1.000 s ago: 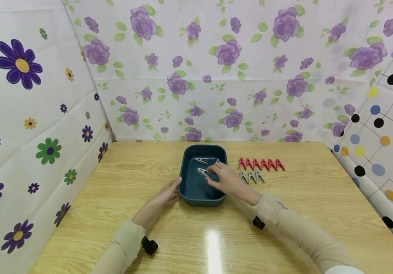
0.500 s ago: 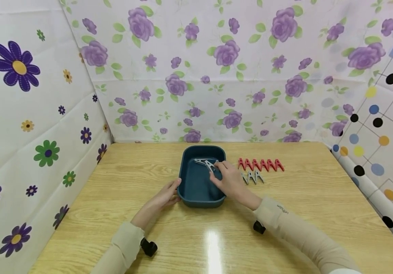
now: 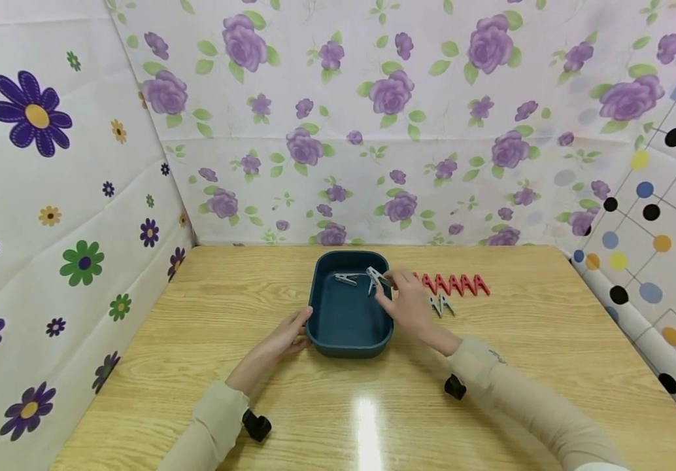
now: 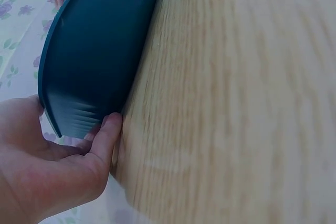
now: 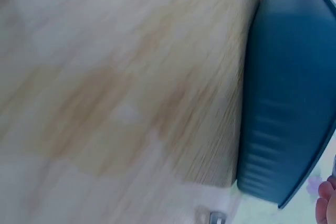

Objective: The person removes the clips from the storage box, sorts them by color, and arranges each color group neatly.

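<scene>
A dark teal plastic bin (image 3: 346, 324) stands on the table. My left hand (image 3: 284, 335) holds its left side; in the left wrist view, the thumb is at the rim and the fingers (image 4: 107, 135) lie against the outer wall. At the bin's right rim, my right hand (image 3: 413, 309) pinches a pale grey clothespin (image 3: 375, 275) between thumb and fingertips. Another grey clothespin (image 3: 346, 280) lies inside near the far end, and part of one more shows below the held one. Only the right fingertips (image 5: 323, 203) enter the right wrist view.
Right of the bin, several red clothespins (image 3: 456, 284) stand in a row, the leftmost partly hidden by my right hand. Grey clothespins (image 3: 442, 305) stand in front of them. Patterned cloths (image 3: 338, 131) hang around the wooden table (image 3: 244, 275).
My right hand has carried the pinched clothespin from over the bin's middle rightward to the right rim. Fewer grey clothespins show beside the bin, where the hand now covers more. My left hand stays put.
</scene>
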{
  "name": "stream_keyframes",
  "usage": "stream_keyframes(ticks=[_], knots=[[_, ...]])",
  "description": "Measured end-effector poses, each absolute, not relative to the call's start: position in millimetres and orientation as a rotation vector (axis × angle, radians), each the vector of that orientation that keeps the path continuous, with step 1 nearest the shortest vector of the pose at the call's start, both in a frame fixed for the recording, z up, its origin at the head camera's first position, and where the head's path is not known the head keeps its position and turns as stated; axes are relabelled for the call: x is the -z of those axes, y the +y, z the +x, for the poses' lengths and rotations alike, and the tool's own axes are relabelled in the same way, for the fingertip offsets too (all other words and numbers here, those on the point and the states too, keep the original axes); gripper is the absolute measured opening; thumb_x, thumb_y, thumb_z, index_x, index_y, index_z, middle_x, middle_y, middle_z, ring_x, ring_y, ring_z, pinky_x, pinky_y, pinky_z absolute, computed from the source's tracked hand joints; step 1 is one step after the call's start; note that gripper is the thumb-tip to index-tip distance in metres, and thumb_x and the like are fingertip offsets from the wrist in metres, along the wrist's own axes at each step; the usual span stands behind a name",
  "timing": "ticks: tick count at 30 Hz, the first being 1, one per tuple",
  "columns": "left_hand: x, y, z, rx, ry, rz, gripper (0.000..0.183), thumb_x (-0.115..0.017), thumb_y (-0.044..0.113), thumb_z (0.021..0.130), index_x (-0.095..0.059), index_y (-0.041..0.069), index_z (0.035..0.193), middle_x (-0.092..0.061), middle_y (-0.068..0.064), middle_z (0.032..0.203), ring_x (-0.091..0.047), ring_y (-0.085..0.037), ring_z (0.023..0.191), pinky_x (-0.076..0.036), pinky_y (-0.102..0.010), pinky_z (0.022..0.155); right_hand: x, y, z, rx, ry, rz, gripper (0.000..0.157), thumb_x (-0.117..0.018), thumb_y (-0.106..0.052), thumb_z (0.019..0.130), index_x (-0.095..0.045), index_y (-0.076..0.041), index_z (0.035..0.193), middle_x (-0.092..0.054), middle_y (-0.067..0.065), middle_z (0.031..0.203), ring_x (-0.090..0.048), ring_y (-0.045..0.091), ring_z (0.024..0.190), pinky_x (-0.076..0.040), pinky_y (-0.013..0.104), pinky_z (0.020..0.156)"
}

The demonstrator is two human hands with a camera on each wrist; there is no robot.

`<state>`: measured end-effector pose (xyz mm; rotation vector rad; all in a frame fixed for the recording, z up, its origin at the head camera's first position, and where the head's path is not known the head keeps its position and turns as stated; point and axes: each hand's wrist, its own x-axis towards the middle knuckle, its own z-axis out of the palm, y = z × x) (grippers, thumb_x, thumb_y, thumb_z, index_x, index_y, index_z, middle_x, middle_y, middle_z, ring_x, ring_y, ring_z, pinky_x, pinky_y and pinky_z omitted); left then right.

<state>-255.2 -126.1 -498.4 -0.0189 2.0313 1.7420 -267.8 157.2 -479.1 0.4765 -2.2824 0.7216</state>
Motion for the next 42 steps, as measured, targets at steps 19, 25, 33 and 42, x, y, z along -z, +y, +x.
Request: stream_keyframes(ticks=[19, 25, 33, 42], knots=[[498, -126, -254, -1.733, 2.027, 0.032, 0.074, -0.041, 0.055, 0.099, -0.027, 0.003, 0.15, -0.047, -0.02, 0.138, -0.051, -0.024, 0.121, -0.05, -0.031, 0.095, 489, 202, -261, -0.779, -2.476, 0.282, 0.019, -0.072, -0.02, 0.083, -0.064, -0.005, 0.093, -0.065, 0.013, 0.079, -0.052, 0.016, 0.063, -0.04, 0.026, 0.054], [499, -125, -255, -1.751, 2.021, 0.003, 0.068, -0.04, 0.05, 0.101, -0.03, 0.004, 0.15, -0.05, -0.019, 0.134, -0.054, -0.021, 0.114, -0.051, -0.027, 0.088, 490, 215, -258, -0.771, -2.526, 0.239, 0.02, -0.071, -0.023, 0.083, -0.066, -0.005, 0.09, -0.067, 0.009, 0.075, -0.053, 0.013, 0.058, -0.04, 0.025, 0.05], [499, -124, -255, -1.751, 2.024, -0.018, 0.066, -0.04, 0.049, 0.102, -0.03, 0.004, 0.15, -0.05, -0.019, 0.136, -0.054, -0.02, 0.115, -0.051, -0.026, 0.088, 492, 233, -252, -0.767, -2.616, 0.177, 0.022, -0.072, -0.025, 0.085, -0.062, -0.005, 0.088, -0.06, 0.005, 0.065, -0.044, 0.011, 0.048, -0.033, 0.025, 0.043], [499, -125, -255, -1.745, 2.028, 0.007, 0.072, -0.041, 0.053, 0.1, -0.029, 0.003, 0.149, -0.047, -0.02, 0.138, -0.052, -0.023, 0.119, -0.051, -0.027, 0.089, 491, 255, -250, -0.763, -2.723, 0.087, 0.027, -0.068, -0.028, 0.088, -0.055, -0.005, 0.083, -0.044, 0.0, 0.055, -0.033, 0.011, 0.043, -0.025, 0.024, 0.041]])
